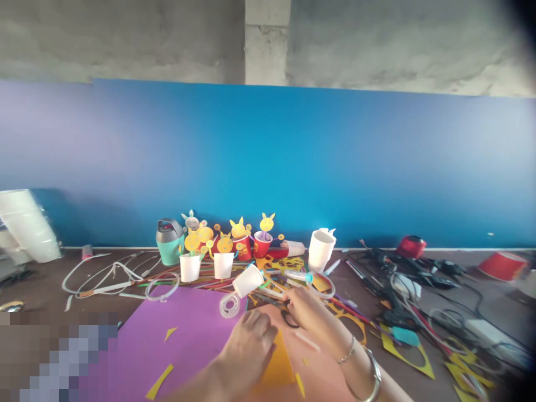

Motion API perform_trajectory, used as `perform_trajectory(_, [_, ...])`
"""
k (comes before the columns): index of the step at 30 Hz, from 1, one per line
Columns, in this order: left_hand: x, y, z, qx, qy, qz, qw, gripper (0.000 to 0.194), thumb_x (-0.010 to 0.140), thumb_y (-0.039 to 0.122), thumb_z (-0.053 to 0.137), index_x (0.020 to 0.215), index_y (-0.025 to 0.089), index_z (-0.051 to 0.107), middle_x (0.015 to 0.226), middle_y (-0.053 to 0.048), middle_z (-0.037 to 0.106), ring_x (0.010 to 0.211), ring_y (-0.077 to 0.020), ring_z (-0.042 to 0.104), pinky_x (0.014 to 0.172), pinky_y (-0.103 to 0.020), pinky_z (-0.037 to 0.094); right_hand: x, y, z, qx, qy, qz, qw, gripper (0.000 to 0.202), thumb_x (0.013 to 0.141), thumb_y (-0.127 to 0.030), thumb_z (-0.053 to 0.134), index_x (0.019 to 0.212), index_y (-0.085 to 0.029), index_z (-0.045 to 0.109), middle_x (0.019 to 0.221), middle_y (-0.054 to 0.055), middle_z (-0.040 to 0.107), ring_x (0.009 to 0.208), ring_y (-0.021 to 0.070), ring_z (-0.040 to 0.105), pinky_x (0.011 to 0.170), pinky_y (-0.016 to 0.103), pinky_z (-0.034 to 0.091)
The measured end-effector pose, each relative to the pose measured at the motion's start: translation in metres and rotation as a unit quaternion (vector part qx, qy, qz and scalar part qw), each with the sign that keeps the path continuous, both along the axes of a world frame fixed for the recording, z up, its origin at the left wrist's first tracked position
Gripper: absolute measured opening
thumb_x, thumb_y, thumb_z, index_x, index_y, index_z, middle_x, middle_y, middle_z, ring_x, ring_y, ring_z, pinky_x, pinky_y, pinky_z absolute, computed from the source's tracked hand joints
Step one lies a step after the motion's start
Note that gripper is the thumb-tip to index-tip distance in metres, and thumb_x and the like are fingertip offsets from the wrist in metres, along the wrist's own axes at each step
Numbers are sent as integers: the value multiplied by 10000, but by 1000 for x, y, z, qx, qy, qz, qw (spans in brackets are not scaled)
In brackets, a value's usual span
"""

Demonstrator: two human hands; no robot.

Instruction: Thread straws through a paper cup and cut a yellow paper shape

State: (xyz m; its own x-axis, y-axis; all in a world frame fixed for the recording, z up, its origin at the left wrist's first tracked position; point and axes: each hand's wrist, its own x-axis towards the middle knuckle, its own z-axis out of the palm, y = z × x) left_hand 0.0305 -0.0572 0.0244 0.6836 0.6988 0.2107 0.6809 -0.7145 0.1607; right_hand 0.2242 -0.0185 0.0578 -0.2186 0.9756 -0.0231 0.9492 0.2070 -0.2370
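Observation:
My left hand (251, 343) is curled into a loose fist above a piece of orange paper (278, 363), its fingertips hidden beneath it. My right hand (304, 306) reaches into the clutter with its fingers bent together; what they grip, if anything, is hidden. A black scissors handle (290, 319) shows just under that hand. Between and beyond the hands lie a tipped white paper cup (248, 280) and a roll of clear tape (230, 306). Purple paper (167, 329) and salmon paper (322, 363) cover the table in front of me.
Paper cups with yellow animal faces (224, 254) stand at the back beside a teal and grey container (170, 243). A white cup (321, 249) stands upright. Colored sticks, yellow offcuts (410, 357) and tangled cables (439, 290) spread to the right. A blue partition (268, 156) rises behind.

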Motion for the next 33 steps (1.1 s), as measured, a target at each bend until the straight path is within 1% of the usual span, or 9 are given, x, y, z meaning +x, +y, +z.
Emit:
perform_trajectory(3, [5, -16, -22, 11, 56, 4, 998, 165, 883, 346, 632, 897, 206, 719, 939, -111, 700, 929, -302, 631, 776, -428, 542, -1, 4, -3, 13, -12, -11, 1000, 239, 785, -110, 542, 885, -173, 749, 859, 106, 763, 781, 240, 693, 648, 290, 425])
perform_trajectory(7, [5, -23, -38, 18, 34, -18, 999, 324, 835, 384, 692, 1099, 196, 684, 1052, -119, 705, 940, -306, 638, 792, -445, 556, -7, 4, -5, 42, -40, -37, 998, 258, 866, -144, 483, 908, -170, 737, 919, 126, 759, 836, 259, 710, 652, 297, 424])
perform_trajectory(10, [0, -17, -29, 24, 7, 10, 1000, 240, 852, 256, 643, 1085, 209, 675, 1123, -104, 686, 1018, -297, 628, 880, -444, 539, -9, 1, -4, 49, -36, -32, 998, 250, 893, -200, 480, 888, -177, 728, 922, 121, 761, 864, 265, 711, 670, 304, 421])
perform_trajectory(13, [-10, -3, -12, 67, 21, 115, 991, 272, 857, 117, 556, 1091, 191, 674, 1148, -125, 671, 1073, -312, 614, 895, -456, 526, -8, -1, -5, 47, -24, -27, 998, 233, 879, -208, 491, 867, -189, 722, 885, 104, 764, 845, 252, 711, 672, 301, 415])
perform_trajectory(16, [-20, 11, -1, 96, 48, 254, 961, 315, 909, 127, 503, 1186, 162, 649, 1163, -160, 665, 1018, -329, 628, 841, -472, 528, -5, 0, -7, 38, -26, -29, 999, 201, 839, -208, 529, 851, -195, 729, 873, 97, 768, 862, 260, 711, 692, 304, 420])
perform_trajectory(18, [-27, 20, -1, 92, 66, 299, 948, 383, 906, 120, 510, 1275, 144, 610, 1250, -189, 637, 1056, -352, 618, 852, -478, 519, -5, 1, -8, 31, -33, -30, 999, 193, 832, -231, 548, 854, -196, 736, 895, 103, 772, 890, 273, 712, 708, 309, 426])
perform_trajectory(22, [-34, 29, -7, 54, 56, 318, 945, 493, 929, 244, 547, 1400, 98, 514, 1411, -264, 524, 1169, -410, 572, 907, -513, 493, -6, 2, -6, 30, -48, -29, 998, 211, 844, -244, 534, 859, -198, 739, 922, 120, 772, 886, 290, 717, 686, 320, 431])
perform_trajectory(26, [-35, 34, -10, 8, 37, 329, 944, 506, 925, 199, 535, 1426, 154, 487, 1459, -221, 493, 1221, -369, 562, 954, -467, 473, -6, 0, -2, 29, -44, -32, 998, 210, 842, -232, 526, 857, -204, 733, 906, 116, 770, 877, 292, 716, 683, 323, 435])
perform_trajectory(33, [-35, 31, -3, 86, -47, 292, 951, 575, 816, 247, 609, 1374, 179, 490, 1381, -200, 552, 1211, -358, 554, 985, -510, 416, -4, 0, -3, -3, -10, -12, 1000, 171, 824, -251, 552, 849, -232, 720, 807, 59, 735, 811, 257, 687, 675, 311, 429])
